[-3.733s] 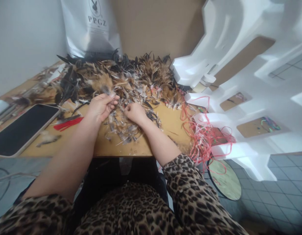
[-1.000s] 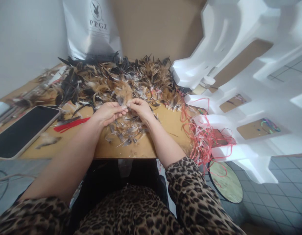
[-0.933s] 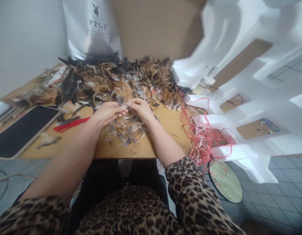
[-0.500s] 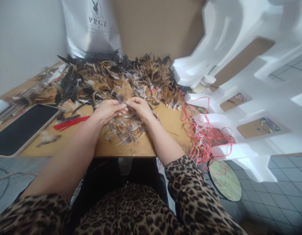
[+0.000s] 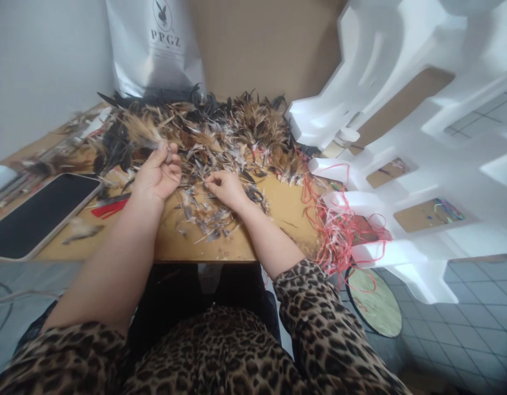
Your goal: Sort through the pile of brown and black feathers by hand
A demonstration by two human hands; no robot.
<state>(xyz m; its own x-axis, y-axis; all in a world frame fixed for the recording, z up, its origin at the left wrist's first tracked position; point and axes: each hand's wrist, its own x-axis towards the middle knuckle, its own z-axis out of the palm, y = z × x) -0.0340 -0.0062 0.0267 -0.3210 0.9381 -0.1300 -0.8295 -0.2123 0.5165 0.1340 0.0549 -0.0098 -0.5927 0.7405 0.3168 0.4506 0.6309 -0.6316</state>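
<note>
Between the thumb and fingers of my left hand (image 5: 157, 175) is a tan-brown feather (image 5: 140, 130), its fluffy end pointing up and to the left. My right hand (image 5: 227, 189) is closed in a pinch low over small loose feathers (image 5: 210, 216) at the front of the table. Whatever its fingertips hold, if anything, is too small to make out. Behind both hands spreads a large heap of brown and black feathers (image 5: 253, 123), some tied in bunches. A red strip bundle (image 5: 111, 207) lies partly behind my left forearm.
A phone (image 5: 43, 214) lies at the table's left. Tangled pink-red string (image 5: 339, 236) hangs over the right edge, against white molded foam (image 5: 450, 164). A silver-white bag (image 5: 154, 60) stands at the back. A round pale disc (image 5: 374, 302) is below, at the right.
My hands have drawn apart. The left one moved up and left with the brown feather; the right one dropped slightly toward the small feathers.
</note>
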